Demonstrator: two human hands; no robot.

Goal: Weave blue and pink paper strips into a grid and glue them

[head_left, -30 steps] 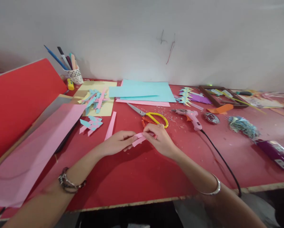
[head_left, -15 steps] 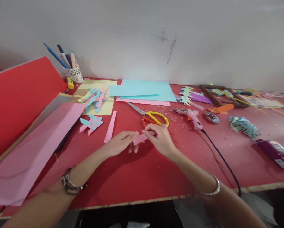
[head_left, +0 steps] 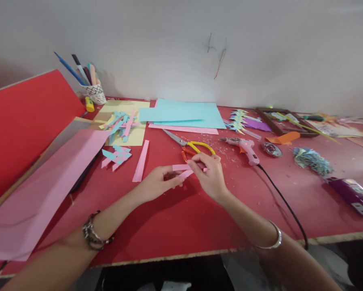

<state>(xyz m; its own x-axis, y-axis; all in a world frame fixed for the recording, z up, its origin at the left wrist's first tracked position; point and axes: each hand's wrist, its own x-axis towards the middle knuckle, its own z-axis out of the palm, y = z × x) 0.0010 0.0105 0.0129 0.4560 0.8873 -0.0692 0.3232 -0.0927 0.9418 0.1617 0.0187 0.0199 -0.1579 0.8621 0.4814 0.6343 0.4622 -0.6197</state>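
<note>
Between my hands, above the red table, is a pink paper strip (head_left: 186, 173), bent over so that two lengths of it show. My left hand (head_left: 155, 184) grips its left part between thumb and fingers. The right end is pinched by my right hand (head_left: 210, 176), whose fingers partly cover it. Just beyond my right hand lie scissors (head_left: 201, 148) with yellow and orange handles, blades pointing away to the left. Left of my hands, another pink strip (head_left: 141, 161) rests flat, beside a woven piece of pink and blue paper (head_left: 117, 157).
A pink glue gun (head_left: 242, 147) lies on the right, its black cord running to the front edge. Blue paper sheets (head_left: 187, 113) and a pile of cut strips (head_left: 123, 125) lie at the back. A large pink sheet (head_left: 51, 186) and red board (head_left: 26, 121) fill the left.
My left hand has turned and its fingers have parted around the strip. The strip now shows two lengths instead of one. My right hand has shifted slightly right, still pinching it.
</note>
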